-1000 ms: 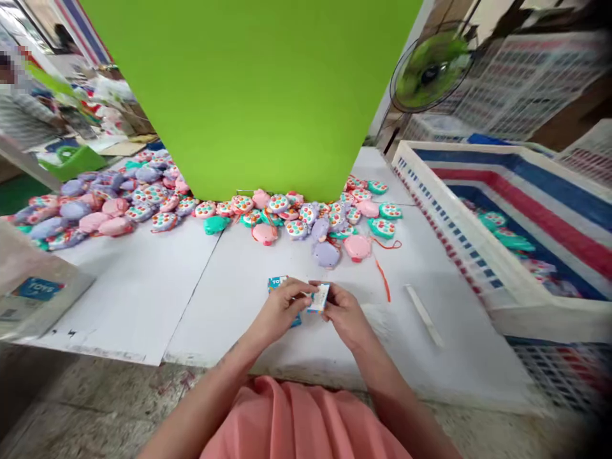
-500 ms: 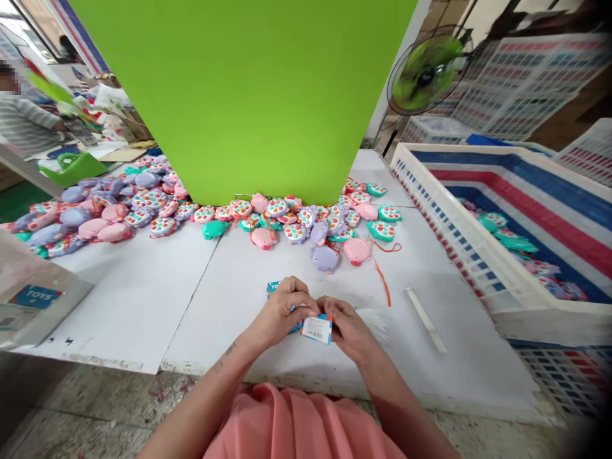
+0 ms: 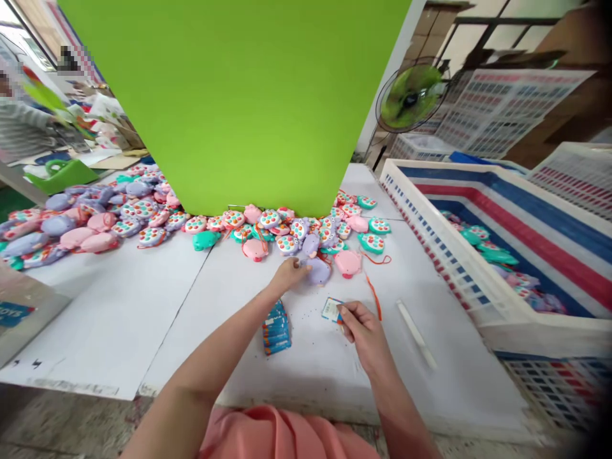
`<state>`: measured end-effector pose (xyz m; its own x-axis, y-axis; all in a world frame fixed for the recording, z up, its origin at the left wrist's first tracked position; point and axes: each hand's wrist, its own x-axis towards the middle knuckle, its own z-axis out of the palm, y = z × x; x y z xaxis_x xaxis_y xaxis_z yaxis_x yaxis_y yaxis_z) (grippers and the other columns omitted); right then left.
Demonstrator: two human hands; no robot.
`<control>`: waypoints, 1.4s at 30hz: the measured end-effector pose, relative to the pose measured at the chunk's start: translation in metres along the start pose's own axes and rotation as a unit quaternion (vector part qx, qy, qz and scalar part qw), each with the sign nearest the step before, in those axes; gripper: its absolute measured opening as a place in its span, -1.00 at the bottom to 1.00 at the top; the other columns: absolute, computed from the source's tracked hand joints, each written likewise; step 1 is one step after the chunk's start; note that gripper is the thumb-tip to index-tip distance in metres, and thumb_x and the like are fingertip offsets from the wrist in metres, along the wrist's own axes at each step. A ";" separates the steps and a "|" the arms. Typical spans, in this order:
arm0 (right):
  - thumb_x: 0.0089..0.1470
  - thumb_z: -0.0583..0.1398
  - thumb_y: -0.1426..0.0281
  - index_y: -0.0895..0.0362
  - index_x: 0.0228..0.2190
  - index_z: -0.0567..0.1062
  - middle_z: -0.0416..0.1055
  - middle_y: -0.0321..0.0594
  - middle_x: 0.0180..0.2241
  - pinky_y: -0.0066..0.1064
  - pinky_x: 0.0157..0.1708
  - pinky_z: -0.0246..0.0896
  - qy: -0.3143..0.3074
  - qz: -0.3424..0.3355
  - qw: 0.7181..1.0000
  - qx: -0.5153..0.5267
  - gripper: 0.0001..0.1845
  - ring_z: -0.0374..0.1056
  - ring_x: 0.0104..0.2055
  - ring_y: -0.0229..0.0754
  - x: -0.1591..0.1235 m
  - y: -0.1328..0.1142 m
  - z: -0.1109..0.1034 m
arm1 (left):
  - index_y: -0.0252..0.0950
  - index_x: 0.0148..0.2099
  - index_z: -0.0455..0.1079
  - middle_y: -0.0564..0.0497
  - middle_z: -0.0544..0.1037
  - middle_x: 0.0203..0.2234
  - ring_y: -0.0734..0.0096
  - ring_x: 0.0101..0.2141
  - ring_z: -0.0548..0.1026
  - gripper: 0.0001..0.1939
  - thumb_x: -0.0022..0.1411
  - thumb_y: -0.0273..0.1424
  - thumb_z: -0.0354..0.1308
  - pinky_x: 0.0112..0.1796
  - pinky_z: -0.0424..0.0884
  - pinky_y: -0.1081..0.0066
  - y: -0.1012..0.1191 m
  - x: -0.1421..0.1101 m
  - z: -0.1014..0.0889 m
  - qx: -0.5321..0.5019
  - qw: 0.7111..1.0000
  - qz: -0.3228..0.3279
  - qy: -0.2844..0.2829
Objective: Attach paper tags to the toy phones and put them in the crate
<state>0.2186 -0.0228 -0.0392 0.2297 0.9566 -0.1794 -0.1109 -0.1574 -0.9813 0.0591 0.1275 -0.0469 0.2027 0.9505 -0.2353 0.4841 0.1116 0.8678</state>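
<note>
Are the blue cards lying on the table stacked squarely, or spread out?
Spread out: the blue cards overlap in a row, several edges showing.

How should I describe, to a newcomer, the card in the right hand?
Find the tall green board, then come down past the toys to the right hand. It holds a small card, showing a mostly white face; the overlapping cards on the table look mostly blue.

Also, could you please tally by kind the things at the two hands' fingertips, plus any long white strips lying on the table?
Small blue-edged printed card in the right hand: 1
Rounded purple plastic toy at the left hand: 1
Long narrow white strip: 1
Total: 3
</note>
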 end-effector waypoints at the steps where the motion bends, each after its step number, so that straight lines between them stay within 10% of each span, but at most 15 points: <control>1: -0.06 0.25 0.15 0.16 -0.47 0.40 0.19 -0.42 -0.67 -0.55 -0.70 -0.13 0.028 -0.011 1.000 -0.002 -0.69 0.00 -0.67 -0.41 0.002 0.002 -0.005 | -0.41 -0.11 0.33 -0.16 0.51 -0.30 0.29 -0.42 0.48 -0.49 0.02 -0.12 0.22 -0.43 0.36 0.40 -0.001 0.010 0.004 -0.001 1.000 -0.011 -0.010; 6: -0.11 0.26 0.11 0.16 -0.42 0.44 0.35 -0.33 -0.59 -0.47 -0.56 0.18 0.143 -0.053 0.987 -0.039 -0.63 0.25 -0.56 -0.30 0.018 0.016 -0.028 | -0.35 -0.20 0.30 -0.01 0.48 -0.46 0.39 -0.48 0.44 -0.50 -0.13 -0.19 0.35 -0.49 0.34 0.47 -0.005 0.016 0.022 -0.043 0.998 -0.021 -0.029; 12: -0.09 0.23 0.09 0.18 -0.37 0.40 0.41 -0.25 -0.43 -0.36 -0.38 0.32 0.255 -0.117 0.960 -0.017 -0.59 0.37 -0.43 -0.23 0.042 0.030 -0.033 | -0.36 -0.09 0.25 -0.05 0.49 -0.29 0.45 -0.37 0.46 -0.54 -0.01 -0.31 0.30 -0.37 0.40 0.47 -0.010 -0.049 0.043 -0.163 0.984 0.010 -0.065; 21: 0.11 0.10 0.18 0.14 -0.30 0.32 0.34 -0.26 -0.45 -0.40 -0.43 0.24 0.243 -0.198 0.945 -0.096 -0.73 0.29 -0.50 -0.26 0.025 -0.005 0.014 | -0.32 -0.04 0.39 -0.01 0.53 -0.25 0.39 -0.27 0.43 -0.50 -0.05 -0.29 0.33 -0.21 0.33 0.42 -0.005 -0.120 0.046 -0.297 0.947 0.082 -0.090; 31: 0.14 0.07 0.23 0.13 -0.26 0.33 0.34 -0.25 -0.45 -0.39 -0.39 0.22 0.228 -0.228 0.936 -0.143 -0.77 0.28 -0.47 -0.24 0.020 -0.004 0.019 | -0.37 -0.36 0.49 -0.01 0.52 -0.50 0.48 -0.49 0.37 -0.66 -0.04 -0.16 0.29 -0.41 0.28 0.46 -0.009 -0.115 0.033 -0.290 0.955 0.066 -0.002; 38: 0.10 0.10 0.20 0.14 -0.34 0.37 0.37 -0.24 -0.46 -0.37 -0.37 0.21 0.219 -0.205 0.937 -0.176 -0.75 0.30 -0.47 -0.22 0.024 -0.004 0.016 | -0.35 -0.43 0.32 -0.03 0.52 -0.45 0.44 -0.38 0.44 -0.64 -0.01 -0.14 0.27 -0.28 0.30 0.43 0.001 -0.113 0.020 -0.451 0.889 0.023 -0.071; 42: 0.07 0.13 0.20 0.12 -0.34 0.42 0.41 -0.19 -0.41 -0.34 -0.35 0.23 0.168 -0.209 0.942 -0.203 -0.75 0.32 -0.43 -0.17 0.011 -0.021 0.008 | -0.35 -0.41 0.32 -0.04 0.53 -0.43 0.48 -0.43 0.41 -0.64 0.01 -0.13 0.25 -0.36 0.27 0.46 0.001 -0.108 0.021 -0.429 0.901 0.019 -0.063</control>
<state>0.2160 -0.0073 -0.0195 0.4722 0.8350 0.2825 0.4194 0.0691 -0.9052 0.0554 0.0193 -0.0295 0.3265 0.9239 -0.1995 -0.3500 0.3143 0.8825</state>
